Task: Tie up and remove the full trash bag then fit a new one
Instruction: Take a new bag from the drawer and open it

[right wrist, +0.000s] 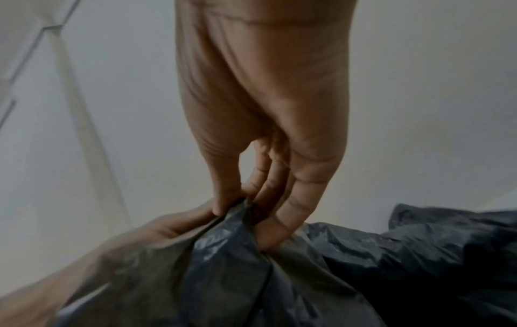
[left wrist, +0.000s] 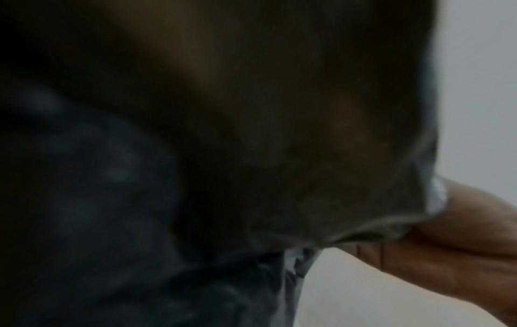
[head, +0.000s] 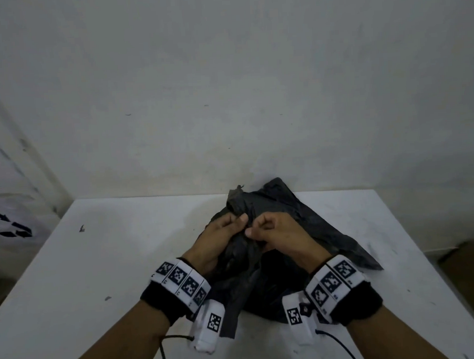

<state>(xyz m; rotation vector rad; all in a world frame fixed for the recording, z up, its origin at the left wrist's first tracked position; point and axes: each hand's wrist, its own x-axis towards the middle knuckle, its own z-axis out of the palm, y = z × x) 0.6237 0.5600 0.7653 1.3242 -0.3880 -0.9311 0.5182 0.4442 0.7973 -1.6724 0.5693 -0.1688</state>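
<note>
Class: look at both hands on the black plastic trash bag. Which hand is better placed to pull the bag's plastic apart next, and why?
Neither clearly. The left hand and right hand both pinch the crumpled black plastic trash bag at one spot above the white table, so both would likely pull outward together.

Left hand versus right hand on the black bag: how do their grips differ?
The left hand wraps the black bag from the left, thumb on top; the right hand pinches a fold from the right with its fingertips. Both hold the gathered plastic above the white table.
</note>
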